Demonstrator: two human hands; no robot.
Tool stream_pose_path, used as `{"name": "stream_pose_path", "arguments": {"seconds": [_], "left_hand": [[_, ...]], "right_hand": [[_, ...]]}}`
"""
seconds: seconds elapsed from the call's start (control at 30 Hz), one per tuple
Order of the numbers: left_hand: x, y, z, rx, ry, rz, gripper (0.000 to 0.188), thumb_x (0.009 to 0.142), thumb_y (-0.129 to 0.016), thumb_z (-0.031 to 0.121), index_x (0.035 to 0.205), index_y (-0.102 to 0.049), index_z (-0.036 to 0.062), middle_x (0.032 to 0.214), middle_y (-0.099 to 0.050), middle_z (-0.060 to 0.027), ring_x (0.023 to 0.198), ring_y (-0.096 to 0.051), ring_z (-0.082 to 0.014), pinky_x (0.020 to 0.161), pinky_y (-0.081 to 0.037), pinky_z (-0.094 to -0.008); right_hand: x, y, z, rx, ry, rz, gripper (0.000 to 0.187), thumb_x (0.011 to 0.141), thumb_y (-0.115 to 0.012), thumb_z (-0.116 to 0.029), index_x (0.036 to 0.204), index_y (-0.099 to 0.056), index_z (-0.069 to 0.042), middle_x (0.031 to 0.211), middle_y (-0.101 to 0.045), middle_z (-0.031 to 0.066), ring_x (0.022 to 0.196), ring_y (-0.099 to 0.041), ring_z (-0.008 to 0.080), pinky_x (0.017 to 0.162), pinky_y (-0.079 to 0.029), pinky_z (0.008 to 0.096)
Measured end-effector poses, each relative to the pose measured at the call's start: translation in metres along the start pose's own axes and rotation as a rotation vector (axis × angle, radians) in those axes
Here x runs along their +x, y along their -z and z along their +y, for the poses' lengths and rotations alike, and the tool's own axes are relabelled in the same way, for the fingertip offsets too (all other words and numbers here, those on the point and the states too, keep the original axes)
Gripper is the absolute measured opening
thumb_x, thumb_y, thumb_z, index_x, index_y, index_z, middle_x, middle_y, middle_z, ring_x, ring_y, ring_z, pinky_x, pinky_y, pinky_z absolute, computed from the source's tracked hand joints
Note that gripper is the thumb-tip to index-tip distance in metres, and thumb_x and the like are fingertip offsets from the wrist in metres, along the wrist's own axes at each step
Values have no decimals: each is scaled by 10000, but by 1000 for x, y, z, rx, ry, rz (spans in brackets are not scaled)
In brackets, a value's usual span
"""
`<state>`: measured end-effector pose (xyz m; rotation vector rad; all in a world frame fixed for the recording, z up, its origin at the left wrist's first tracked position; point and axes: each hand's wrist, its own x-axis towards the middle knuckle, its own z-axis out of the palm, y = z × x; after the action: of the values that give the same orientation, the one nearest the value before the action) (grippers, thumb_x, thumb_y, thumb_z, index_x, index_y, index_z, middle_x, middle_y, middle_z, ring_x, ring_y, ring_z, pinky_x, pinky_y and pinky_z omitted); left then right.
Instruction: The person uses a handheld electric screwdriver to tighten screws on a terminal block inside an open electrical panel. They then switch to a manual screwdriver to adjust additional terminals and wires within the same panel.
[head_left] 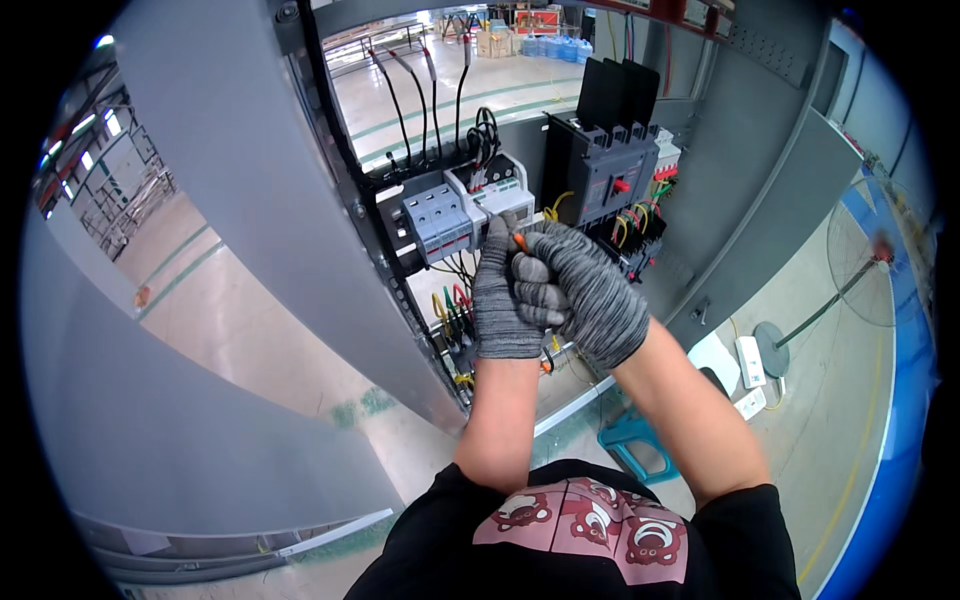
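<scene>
Both hands are working inside an open grey electrical cabinet (250,200), up against the mounted switchgear. The left hand (500,295), in a grey knit glove, is reaching upward with its fingers curled; its grip is narrow and closed around a small orange-tipped piece (519,241) that is showing just above the knuckles. I cannot tell whether this is a tool handle or a wire end, since only the orange tip is showing.

The right hand (585,285), also gloved in grey, is pressing against the left one, its fingers folding over the left fist. Its grip is closed too, and it seems to be clasping the same piece, though I cannot tell for certain because the fingers are hiding the contact.

The orange-tipped piece is sitting directly in front of the grey fuse-holder block (437,222), just below a white module (497,195) and left of the large dark moulded-case breaker (610,175). Black cables (425,100) are running up from the top of the modules. Yellow, red and green wires (450,305) are hanging below the fuse block, behind the left wrist, and more yellow wires (630,225) are looping under the breaker.

Outside the cabinet, on the floor to the right, a pedestal fan (860,265) is standing, and a blue plastic stool (635,445) is sitting near the right forearm.
</scene>
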<state>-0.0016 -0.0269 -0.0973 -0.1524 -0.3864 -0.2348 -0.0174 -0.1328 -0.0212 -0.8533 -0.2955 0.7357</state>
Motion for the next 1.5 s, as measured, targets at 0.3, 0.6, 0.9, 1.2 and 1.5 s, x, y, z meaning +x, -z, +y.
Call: {"name": "stream_pose_path", "arguments": {"seconds": [0.3, 0.6, 0.9, 1.2, 1.5], "left_hand": [[-3, -11, -5, 225, -242, 77, 295, 952, -520, 270, 1143, -555, 48, 1013, -627, -88, 922, -600, -201, 864, -488, -338], [3, 45, -8, 298, -272, 255, 489, 956, -460, 430, 1278, -483, 63, 1189, -573, -124, 1091, -550, -254, 963, -435, -391], [-1, 33, -4, 93, -209, 52, 377, 952, -475, 385, 1122, -558, 58, 1032, -622, -78, 973, -597, -201, 897, -478, -359], [-2, 27, -11, 389, -297, 254, 405, 967, -437, 358, 1201, -530, 40, 1117, -612, -97, 1089, -553, -190, 964, -430, -349], [-44, 88, -44, 502, -15, 247, 454, 987, -412, 319, 1328, -448, 23, 1302, -535, -121, 1256, -453, -211, 1067, -336, -351]], "right_hand": [[6, -46, 1, -2153, 318, 355, 232, 892, -453, -117, 1088, -475, 6, 930, -641, 230, 830, -663, 356, 659, -521, 457], [19, -42, -5, -2020, 23, 333, 258, 860, -512, -132, 1061, -534, 30, 927, -648, 248, 878, -643, 389, 758, -517, 444], [35, 11, 10, -560, 189, -6, 181, 925, -454, -140, 991, -568, -16, 722, -600, 117, 550, -561, 245, 496, -470, 349], [21, -6, 28, 137, -19, 49, 162, 933, -517, -275, 857, -556, -138, 569, -445, -74, 380, -363, 29, 323, -294, 186], [-114, 121, 91, -659, 463, 383, 385, 940, -516, -242, 1249, -477, -17, 1109, -548, 132, 1018, -529, 213, 908, -416, 330]]}}
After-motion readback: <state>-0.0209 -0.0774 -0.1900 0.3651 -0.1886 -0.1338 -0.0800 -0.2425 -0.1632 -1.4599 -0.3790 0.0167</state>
